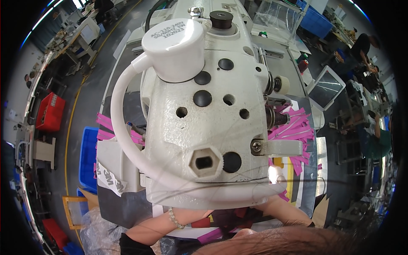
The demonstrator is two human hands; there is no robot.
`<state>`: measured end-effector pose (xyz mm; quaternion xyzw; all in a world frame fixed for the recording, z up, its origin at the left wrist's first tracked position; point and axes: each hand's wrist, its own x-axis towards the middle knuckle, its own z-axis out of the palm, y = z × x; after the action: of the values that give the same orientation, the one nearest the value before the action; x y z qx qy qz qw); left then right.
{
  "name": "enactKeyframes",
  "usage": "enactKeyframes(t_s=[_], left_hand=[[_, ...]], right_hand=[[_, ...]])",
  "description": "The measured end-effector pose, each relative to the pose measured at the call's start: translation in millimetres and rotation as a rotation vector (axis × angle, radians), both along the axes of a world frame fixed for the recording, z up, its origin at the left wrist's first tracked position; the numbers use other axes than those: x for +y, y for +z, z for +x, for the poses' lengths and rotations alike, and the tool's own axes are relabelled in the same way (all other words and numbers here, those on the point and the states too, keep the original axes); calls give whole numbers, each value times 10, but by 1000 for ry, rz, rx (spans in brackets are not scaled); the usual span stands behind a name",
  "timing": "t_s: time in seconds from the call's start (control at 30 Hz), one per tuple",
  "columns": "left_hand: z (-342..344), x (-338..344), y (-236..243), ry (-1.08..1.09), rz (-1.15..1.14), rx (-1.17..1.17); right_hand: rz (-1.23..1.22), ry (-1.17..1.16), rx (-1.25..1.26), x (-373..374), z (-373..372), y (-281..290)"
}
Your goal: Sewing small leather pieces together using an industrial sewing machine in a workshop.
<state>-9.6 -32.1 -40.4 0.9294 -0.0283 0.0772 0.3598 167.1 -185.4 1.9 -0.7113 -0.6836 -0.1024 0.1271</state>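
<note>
While both hands lie hidden beneath the white metal sewing machine head (204, 114) at centre frame, fingers unseen so their grip cannot be told, the pink fabric strips (293, 125) at right could snag near the needle.

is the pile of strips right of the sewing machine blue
No, the strips piled to the right of the white sewing machine are bright pink.

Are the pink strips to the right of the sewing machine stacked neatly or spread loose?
Spread loose. The pink strips fan out at different angles on the table beside the white sewing machine head, their ends pointing different ways instead of lying aligned.
</note>
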Motion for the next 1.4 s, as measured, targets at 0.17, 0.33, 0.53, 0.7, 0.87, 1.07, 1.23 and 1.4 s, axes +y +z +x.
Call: enactKeyframes(t_s=[0.17, 0.33, 0.53, 0.7, 0.87, 1.07, 1.23, 1.4], left_hand=[[201, 47, 337, -86, 465, -250], [90, -24, 227, -32, 247, -91], [147, 8, 247, -63, 200, -119], [115, 10, 171, -99, 313, -188], [92, -31, 69, -49, 71, -96], [107, -38, 154, -43, 212, -71], [131, -54, 242, -36, 332, -53], [101, -106, 295, -35, 334, 372]], right_hand=[[-1, 29, 5, -50, 36, 174], [72, 72, -27, 38, 128, 88], [140, 56, 196, 63, 222, -104], [199, 89, 345, 67, 262, -77], [138, 88, 358, 27, 271, -64], [99, 126, 334, 57, 317, -80], [77, 108, 331, 69, 306, -30], [135, 84, 196, 109, 205, 93]])
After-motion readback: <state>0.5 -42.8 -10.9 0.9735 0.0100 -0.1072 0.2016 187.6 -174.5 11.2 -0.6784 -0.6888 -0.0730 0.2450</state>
